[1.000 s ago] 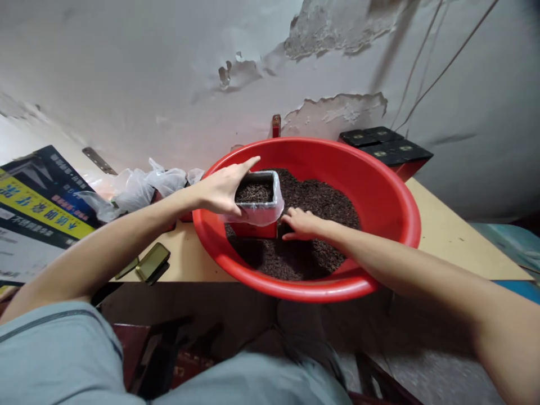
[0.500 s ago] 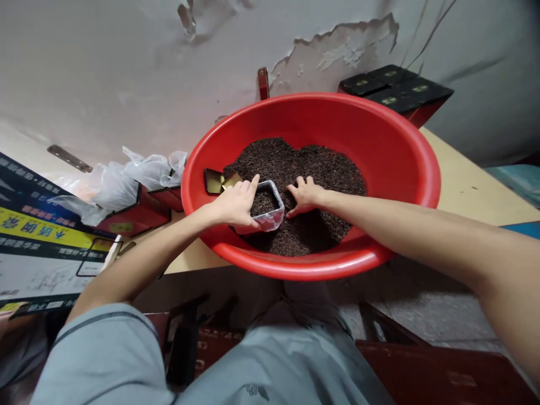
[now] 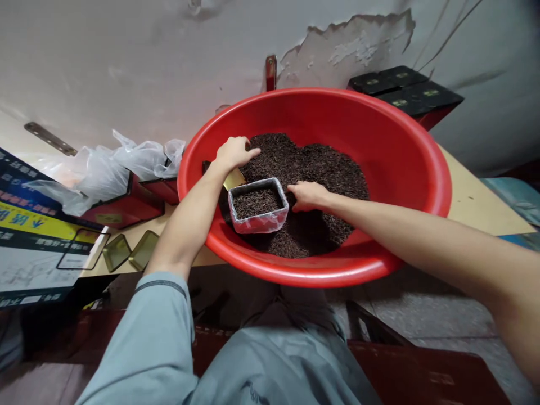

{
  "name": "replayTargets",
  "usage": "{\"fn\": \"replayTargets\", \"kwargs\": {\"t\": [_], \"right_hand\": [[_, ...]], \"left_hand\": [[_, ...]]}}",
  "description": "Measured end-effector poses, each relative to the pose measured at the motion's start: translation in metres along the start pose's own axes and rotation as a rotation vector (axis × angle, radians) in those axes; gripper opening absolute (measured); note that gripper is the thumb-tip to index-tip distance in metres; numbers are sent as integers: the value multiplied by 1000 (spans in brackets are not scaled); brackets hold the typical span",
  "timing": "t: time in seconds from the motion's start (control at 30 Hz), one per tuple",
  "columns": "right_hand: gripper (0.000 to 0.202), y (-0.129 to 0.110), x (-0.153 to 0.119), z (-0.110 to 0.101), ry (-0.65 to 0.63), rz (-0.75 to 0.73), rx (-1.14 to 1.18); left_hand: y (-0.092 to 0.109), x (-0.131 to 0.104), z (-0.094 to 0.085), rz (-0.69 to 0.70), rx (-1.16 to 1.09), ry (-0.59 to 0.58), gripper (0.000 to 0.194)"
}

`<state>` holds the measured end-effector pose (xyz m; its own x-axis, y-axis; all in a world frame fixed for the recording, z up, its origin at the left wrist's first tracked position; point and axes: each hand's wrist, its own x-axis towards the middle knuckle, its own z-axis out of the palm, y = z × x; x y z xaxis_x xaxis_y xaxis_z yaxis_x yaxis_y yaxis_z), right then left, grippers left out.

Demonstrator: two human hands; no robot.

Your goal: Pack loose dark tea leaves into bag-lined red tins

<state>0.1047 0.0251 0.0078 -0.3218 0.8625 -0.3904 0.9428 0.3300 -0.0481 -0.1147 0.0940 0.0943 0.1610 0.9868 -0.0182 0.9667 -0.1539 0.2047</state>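
A large red basin (image 3: 405, 163) holds a heap of dark, dry leaf-like bits (image 3: 337, 174). In its left part sits a rectangular container (image 3: 264, 221) lined with clear plastic and filled with the same dark bits. My left hand (image 3: 235, 153) is above the heap behind the container, thumb and fingers apart, holding nothing. A gold-coloured lid (image 3: 234, 179) lies under my left wrist, partly hidden. My right hand (image 3: 310, 196) touches the heap just right of the container; its fingers are bent and their tips partly hidden, so its grip is unclear.
Red boxes (image 3: 122, 205) topped with plastic bags (image 3: 99, 171) stand left of the basin. Two gold-coloured lids (image 3: 144, 250) lie on the table edge. Black-topped boxes (image 3: 405, 93) are at the back right, by the wall. A printed carton (image 3: 29, 247) is at far left.
My left hand has let go of the container and moved up behind it. The container looks turned. My right hand's fingers have drawn closer together. The view has shifted, showing the two lids.
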Motion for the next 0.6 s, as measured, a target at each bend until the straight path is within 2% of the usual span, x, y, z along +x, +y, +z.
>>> {"fn": "replayTargets", "kwargs": {"t": [0.1, 0.2, 0.3, 0.37, 0.5, 0.6], "right_hand": [[55, 8, 2, -15, 88, 21, 63], [48, 17, -6, -36, 279, 16, 159], [41, 16, -21, -61, 505, -72, 248], [37, 6, -32, -76, 585, -177, 282], [35, -36, -44, -92, 559, -385, 241], [37, -68, -44, -87, 505, -495, 145]], "left_hand": [[-21, 4, 9, 4, 32, -68, 46], [-34, 8, 9, 4, 26, -70, 48], [-36, 11, 9, 18, 18, -99, 51], [-34, 10, 7, 17, 20, -132, 49], [-34, 5, 2, -25, -7, -271, 50], [-39, 6, 2, -25, -6, -340, 57]]}}
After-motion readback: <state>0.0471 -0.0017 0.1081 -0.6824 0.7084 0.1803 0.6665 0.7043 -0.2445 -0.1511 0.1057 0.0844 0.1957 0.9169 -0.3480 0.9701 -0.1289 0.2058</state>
